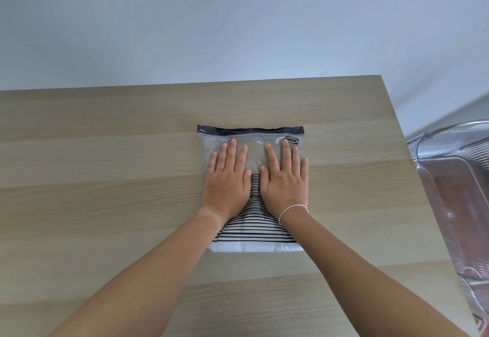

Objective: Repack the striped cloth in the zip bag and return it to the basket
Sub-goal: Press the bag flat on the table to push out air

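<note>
A clear zip bag with a black zip strip along its far edge lies flat on the wooden table. The black-and-white striped cloth sits inside its near half. Side by side, my left hand and my right hand rest palm-down on the bag, fingers spread and pointing toward the zip strip. They press where the cloth ends and the bag's flat far part begins. Neither hand grips anything. Parts of the cloth are hidden under my hands and wrists.
A wire mesh basket stands off the table's right edge, partly cut off by the frame. A pale wall rises behind the table's far edge. Bare tabletop stretches to the left of the bag.
</note>
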Motion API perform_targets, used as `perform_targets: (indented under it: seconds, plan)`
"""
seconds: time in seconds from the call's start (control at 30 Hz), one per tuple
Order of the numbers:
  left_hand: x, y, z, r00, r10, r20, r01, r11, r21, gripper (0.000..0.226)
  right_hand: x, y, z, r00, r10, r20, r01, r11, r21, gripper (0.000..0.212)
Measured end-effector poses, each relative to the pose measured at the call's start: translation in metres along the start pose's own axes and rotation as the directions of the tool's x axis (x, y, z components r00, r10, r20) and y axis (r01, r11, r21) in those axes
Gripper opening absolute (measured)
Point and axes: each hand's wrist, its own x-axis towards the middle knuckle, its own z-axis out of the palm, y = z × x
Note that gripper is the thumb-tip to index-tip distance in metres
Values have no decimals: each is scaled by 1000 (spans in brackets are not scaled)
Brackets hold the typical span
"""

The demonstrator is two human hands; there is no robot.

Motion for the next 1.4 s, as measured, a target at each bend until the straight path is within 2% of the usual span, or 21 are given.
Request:
perform_targets:
  seconds: [0.93, 1.4]
  plan:
    - [2, 0, 2, 1000, -4, 16, 4, 1000, 20, 57, 3, 0, 1, 1000, 7, 18, -6, 1000, -11, 55]
    - [-10, -9, 1, 999, 19, 40, -20, 999, 38, 58, -7, 5, -11, 995, -25, 95, 29, 999, -44, 57]
